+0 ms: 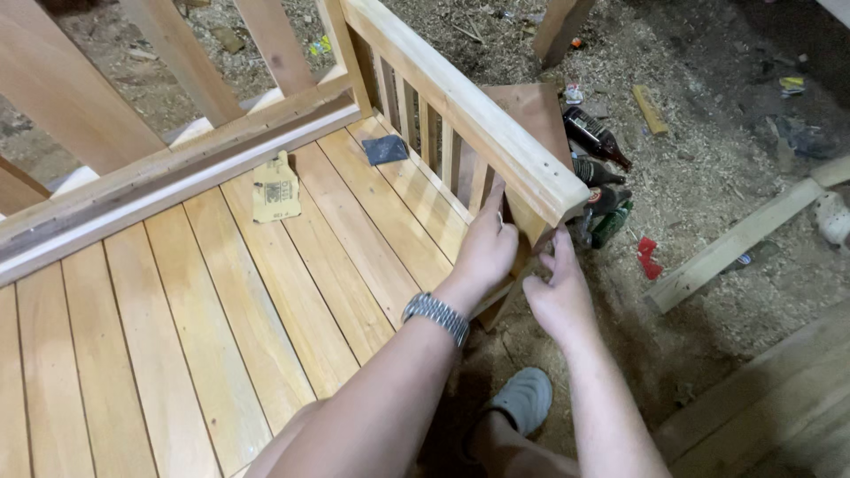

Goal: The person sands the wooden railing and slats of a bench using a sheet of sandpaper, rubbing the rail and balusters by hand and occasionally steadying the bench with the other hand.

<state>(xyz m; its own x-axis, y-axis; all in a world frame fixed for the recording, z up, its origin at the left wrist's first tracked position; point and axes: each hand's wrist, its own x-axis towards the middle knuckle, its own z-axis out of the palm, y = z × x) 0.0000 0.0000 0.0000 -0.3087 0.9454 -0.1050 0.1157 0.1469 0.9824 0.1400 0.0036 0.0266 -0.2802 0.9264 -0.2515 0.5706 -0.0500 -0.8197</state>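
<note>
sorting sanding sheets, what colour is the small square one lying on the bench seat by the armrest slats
Dark grey; the small square sheet lies on the bench seat, clearest in the head view.

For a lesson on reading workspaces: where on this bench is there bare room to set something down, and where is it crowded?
The bench seat is bare from the near edge up to the tan sandpaper sheet and dark sandpaper piece near the backrest. It is crowded at the armrest end, where the left hand and right hand work, with bottles on the floor beyond.
</note>
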